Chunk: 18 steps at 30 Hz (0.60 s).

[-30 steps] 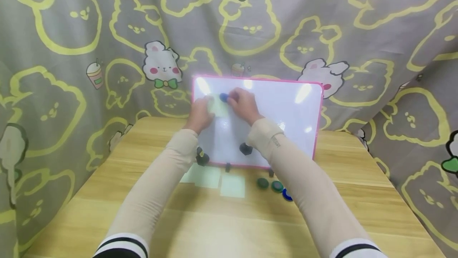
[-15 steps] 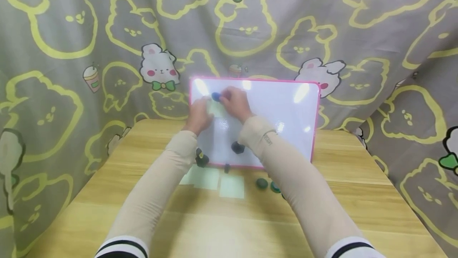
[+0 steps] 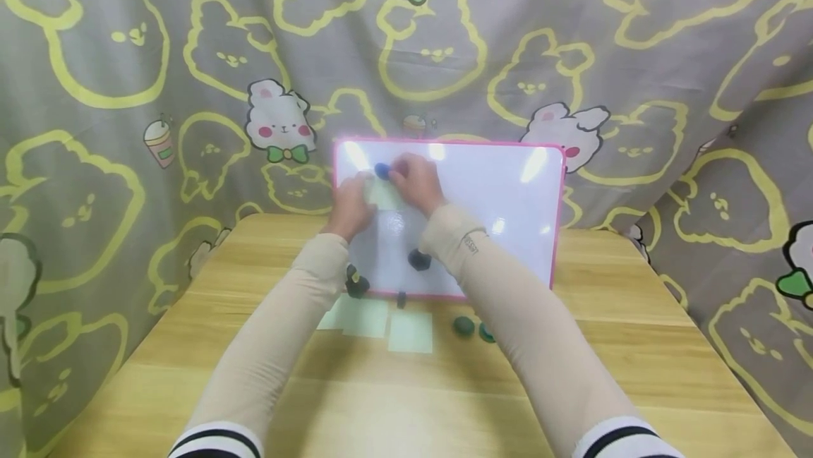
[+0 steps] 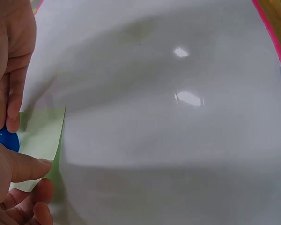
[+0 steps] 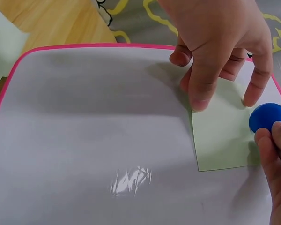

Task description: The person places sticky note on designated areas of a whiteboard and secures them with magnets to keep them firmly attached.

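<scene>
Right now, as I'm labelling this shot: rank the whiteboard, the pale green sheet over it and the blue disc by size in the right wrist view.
Largest first:
1. Whiteboard, running out of view
2. Pale green sheet, partly hidden by the left hand
3. Blue disc, pinched by the right hand

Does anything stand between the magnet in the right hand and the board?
Probably yes: the edge of the paper that the left hand holds appears to lie between the magnet and the board. I see nothing else between them.
</scene>
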{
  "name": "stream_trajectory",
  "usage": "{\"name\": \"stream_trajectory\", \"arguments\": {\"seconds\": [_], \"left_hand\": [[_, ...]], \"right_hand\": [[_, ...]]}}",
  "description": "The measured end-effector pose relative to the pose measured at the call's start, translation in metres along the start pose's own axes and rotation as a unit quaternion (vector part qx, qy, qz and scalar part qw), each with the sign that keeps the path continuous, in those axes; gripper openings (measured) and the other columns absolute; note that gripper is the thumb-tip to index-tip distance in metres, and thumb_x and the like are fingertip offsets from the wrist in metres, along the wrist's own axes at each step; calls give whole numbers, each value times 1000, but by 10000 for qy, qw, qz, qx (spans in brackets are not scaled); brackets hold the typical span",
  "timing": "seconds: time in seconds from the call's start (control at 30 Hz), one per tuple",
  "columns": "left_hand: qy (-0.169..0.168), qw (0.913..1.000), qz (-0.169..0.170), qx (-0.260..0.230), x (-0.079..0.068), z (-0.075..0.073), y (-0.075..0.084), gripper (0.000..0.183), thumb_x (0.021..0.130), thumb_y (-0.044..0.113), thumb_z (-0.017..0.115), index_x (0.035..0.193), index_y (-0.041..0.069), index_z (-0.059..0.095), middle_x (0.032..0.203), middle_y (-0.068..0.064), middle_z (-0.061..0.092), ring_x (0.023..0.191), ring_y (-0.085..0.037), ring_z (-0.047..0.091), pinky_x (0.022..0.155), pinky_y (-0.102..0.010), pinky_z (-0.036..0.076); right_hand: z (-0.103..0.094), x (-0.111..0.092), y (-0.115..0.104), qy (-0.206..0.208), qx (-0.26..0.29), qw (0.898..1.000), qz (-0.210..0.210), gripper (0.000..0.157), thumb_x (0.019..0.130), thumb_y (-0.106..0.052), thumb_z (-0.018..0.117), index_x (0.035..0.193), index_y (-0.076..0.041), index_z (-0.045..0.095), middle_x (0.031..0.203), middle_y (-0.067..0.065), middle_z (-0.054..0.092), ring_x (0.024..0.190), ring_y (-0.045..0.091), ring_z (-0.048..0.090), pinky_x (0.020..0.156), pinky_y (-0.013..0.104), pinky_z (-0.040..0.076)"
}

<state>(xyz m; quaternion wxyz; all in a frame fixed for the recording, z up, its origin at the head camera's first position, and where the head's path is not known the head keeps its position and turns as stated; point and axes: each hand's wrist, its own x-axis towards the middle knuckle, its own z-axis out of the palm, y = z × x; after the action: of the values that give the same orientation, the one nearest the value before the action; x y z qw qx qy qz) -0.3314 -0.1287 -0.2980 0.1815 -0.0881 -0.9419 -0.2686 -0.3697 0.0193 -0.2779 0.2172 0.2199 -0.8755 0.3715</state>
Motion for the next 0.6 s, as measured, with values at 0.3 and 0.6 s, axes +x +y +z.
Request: {"name": "stream_trajectory", "arguments": {"seconds": [0.3, 0.6], "left_hand": [[1, 9999, -111, -105, -1, 1, 0, 58, 75, -2, 63, 129, 3, 44, 121, -20, 49, 113, -33, 43, 99, -43, 32], [105, 9999, 17, 88, 0, 4, -2, 56, 75, -4, 63, 128, 4, 46, 120, -17, 51, 112, -32, 44, 99, -42, 34]], "right_hand": [[1, -1, -2, 63, 49, 10000, -40, 6, 84, -14, 63, 88, -10, 62, 81, 2, 61, 74, 15, 56, 71, 25, 47], [0, -1, -6, 138, 43, 9999, 25, 9, 84, -15, 63, 89, -8, 62, 84, 4, 63, 79, 17, 58, 75, 26, 47]]}}
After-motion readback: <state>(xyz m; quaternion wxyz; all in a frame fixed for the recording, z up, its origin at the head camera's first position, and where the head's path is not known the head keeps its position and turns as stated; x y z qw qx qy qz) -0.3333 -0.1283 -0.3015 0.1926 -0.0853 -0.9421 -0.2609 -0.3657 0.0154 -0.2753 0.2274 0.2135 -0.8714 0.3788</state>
